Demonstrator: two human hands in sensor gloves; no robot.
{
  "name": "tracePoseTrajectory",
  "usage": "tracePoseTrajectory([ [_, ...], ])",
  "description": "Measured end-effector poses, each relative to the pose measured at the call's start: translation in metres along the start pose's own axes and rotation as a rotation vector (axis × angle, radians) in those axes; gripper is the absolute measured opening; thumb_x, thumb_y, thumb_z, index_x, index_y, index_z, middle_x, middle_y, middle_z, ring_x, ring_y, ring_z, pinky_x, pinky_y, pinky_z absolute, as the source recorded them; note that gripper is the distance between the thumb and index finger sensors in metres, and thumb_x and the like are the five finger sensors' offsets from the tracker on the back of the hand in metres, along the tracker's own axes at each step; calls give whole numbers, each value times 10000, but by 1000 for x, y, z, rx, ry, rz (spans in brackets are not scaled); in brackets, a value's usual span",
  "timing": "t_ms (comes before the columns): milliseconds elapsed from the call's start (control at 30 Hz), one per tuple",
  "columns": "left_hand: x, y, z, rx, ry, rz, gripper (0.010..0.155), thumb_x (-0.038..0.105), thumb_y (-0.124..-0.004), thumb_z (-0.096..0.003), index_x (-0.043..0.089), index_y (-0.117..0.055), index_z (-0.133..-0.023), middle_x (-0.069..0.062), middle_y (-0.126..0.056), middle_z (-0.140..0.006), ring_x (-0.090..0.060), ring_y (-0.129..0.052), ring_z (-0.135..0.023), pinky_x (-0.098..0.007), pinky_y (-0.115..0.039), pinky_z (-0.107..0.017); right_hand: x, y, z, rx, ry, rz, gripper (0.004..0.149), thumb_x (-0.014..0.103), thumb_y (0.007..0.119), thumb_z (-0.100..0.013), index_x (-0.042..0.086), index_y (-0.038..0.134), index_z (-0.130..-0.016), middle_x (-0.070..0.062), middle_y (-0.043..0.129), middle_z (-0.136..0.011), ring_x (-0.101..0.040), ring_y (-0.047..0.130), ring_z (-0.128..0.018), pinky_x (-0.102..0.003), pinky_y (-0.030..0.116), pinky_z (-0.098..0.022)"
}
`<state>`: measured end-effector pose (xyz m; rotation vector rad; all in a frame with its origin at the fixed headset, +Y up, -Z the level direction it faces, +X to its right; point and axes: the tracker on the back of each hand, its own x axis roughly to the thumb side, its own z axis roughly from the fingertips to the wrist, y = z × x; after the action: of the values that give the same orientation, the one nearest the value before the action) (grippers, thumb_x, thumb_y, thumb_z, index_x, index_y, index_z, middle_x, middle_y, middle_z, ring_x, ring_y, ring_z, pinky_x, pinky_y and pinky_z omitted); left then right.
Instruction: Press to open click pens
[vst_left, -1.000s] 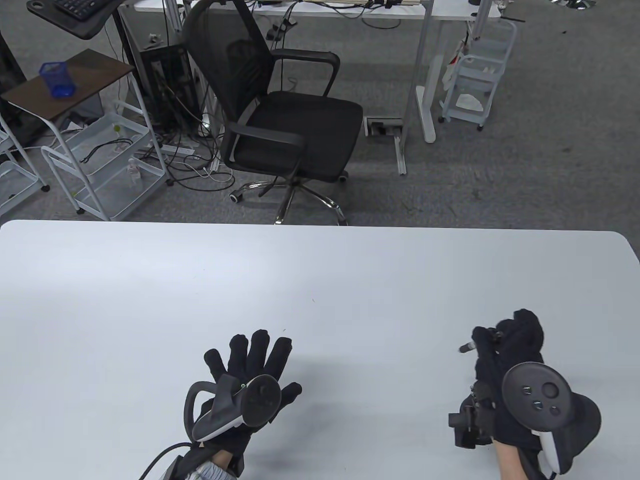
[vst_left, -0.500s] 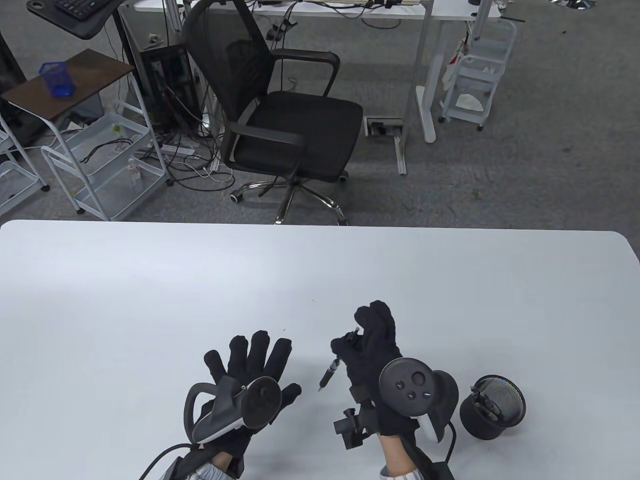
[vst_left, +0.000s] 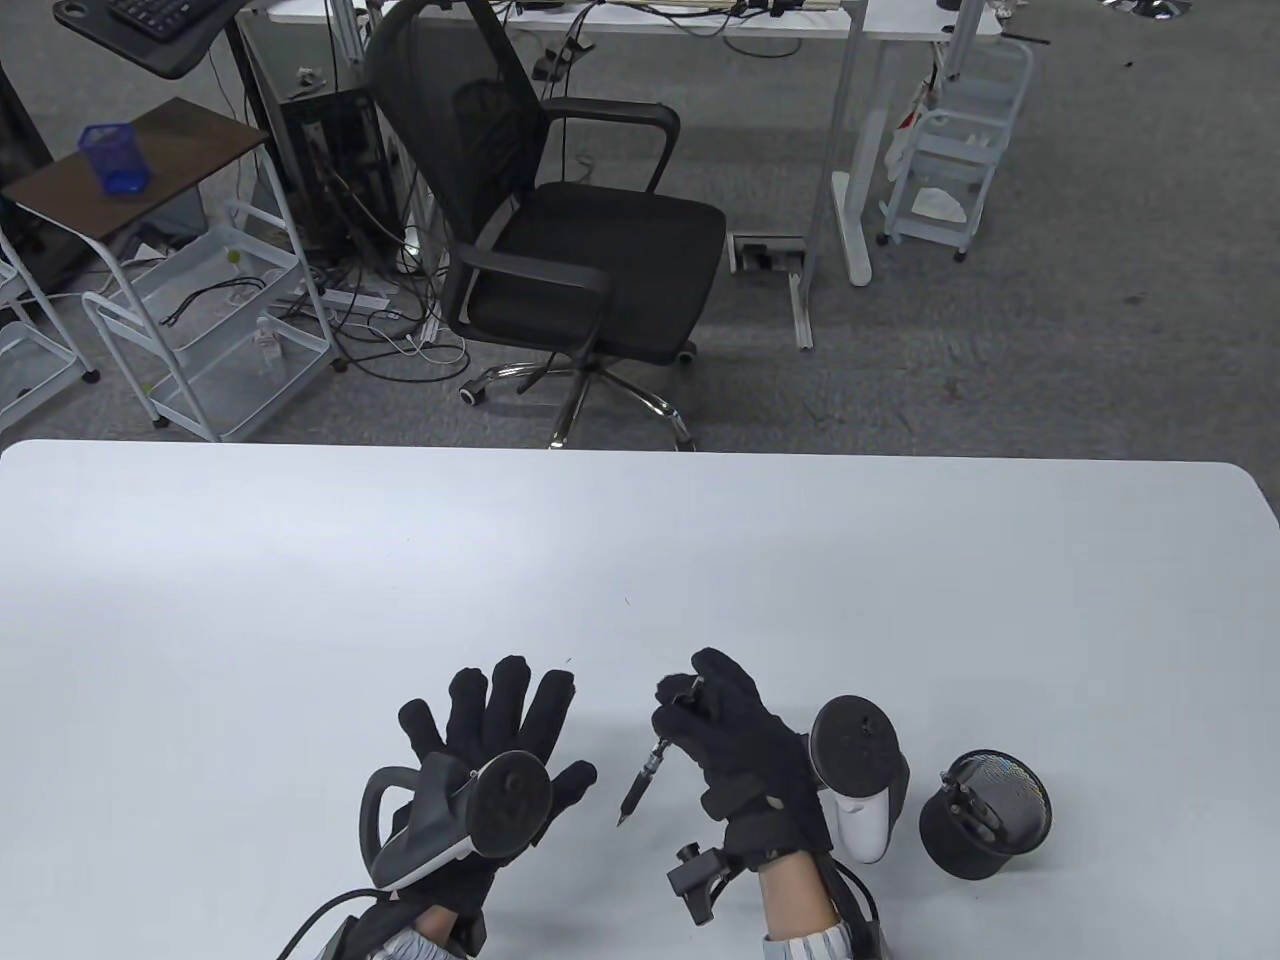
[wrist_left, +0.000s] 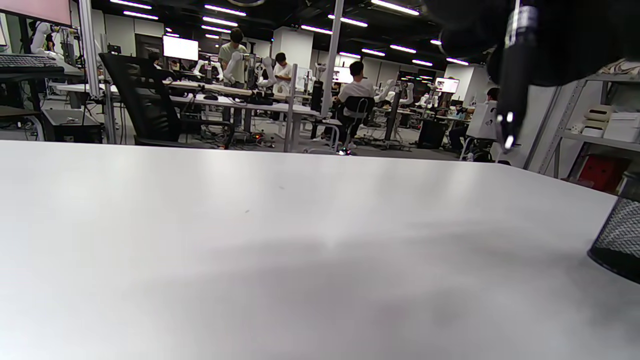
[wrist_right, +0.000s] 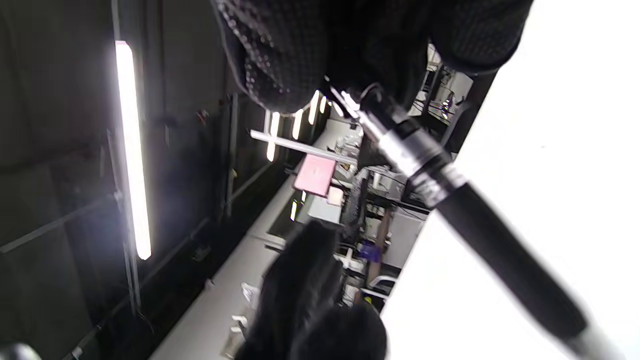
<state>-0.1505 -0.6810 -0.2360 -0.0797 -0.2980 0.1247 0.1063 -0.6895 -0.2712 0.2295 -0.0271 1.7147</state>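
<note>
My right hand (vst_left: 725, 730) grips a black click pen (vst_left: 640, 785) by its upper end, above the white table (vst_left: 640, 560). The pen slants down and to the left, tip toward the table near my left hand. In the right wrist view the pen (wrist_right: 470, 215) runs from my fingers (wrist_right: 280, 55) toward the lower right. In the left wrist view the pen (wrist_left: 512, 95) hangs in at the top right. My left hand (vst_left: 495, 745) lies flat on the table with fingers spread, holding nothing.
A black mesh pen cup (vst_left: 985, 815) stands at the table's near right, with another pen (vst_left: 968, 805) inside; its edge shows in the left wrist view (wrist_left: 617, 235). A black office chair (vst_left: 560, 230) stands beyond the far table edge.
My right hand moved from the right side toward the middle with the pen, uncovering the mesh cup. It then turned so the pen points down and left. My left hand barely shifted.
</note>
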Motion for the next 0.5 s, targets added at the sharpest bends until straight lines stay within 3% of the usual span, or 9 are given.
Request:
tracePoseTrajectory([
  [67, 0, 0, -1, -2, 2, -3, 754, 628, -535, -691, 259, -220, -1269, -255, -250, -1321, -651, -323, -1147, -860, -233, -678, 1, -3, 0, -6, -25, -38, 449, 182, 838, -579, -77, 821, -945, -464, 431, -1113, -371, 844, -769, -602, 630, -640],
  [233, 0, 0, -1, -3, -3, -1, 756, 628, -533, -691, 262, -207, -1266, -248, -251, -1323, -646, -327, -1149, -859, -233, -681, 2, -4, -1, 36, -143, -213, 451, 244, 742, -635, 94, 733, -1060, -455, 264, -1171, -726, 458, -947, -787, 360, -648],
  [300, 1, 0, -1, -3, -1, -4, 755, 627, -532, -692, 264, -202, -1265, -249, -252, -1322, -647, -326, -1149, -859, -233, -680, 1, -4, -1, 54, -168, -280, 452, 244, 695, -657, 140, 664, -1096, -454, 378, -1173, -697, 504, -976, -790, 354, -669],
  [367, 1, 0, -1, -1, 0, -6, 756, 628, -531, -692, 261, -202, -1265, -247, -250, -1323, -649, -326, -1148, -860, -233, -680, 0, -4, -2, 52, -184, -356, 467, 238, 651, -671, 121, 598, -1121, -339, 671, -1111, -608, 637, -976, -782, 368, -682],
  [400, 1, 0, -1, -1, 0, -6, 756, 628, -530, -692, 262, -200, -1265, -248, -250, -1322, -647, -325, -1149, -859, -232, -681, -2, -3, -2, 59, -176, -395, 499, 225, 613, -677, 65, 529, -1142, -272, 724, -1063, -561, 698, -955, -780, 377, -685],
  [500, 1, -1, -1, 0, 0, -6, 755, 627, -530, -692, 264, -195, -1264, -248, -251, -1322, -648, -326, -1148, -860, -234, -681, -5, 1, -2, 59, -187, -504, 533, 152, 538, -676, -79, 371, -1127, -204, 654, -1015, -519, 695, -939, -799, 363, -675],
])
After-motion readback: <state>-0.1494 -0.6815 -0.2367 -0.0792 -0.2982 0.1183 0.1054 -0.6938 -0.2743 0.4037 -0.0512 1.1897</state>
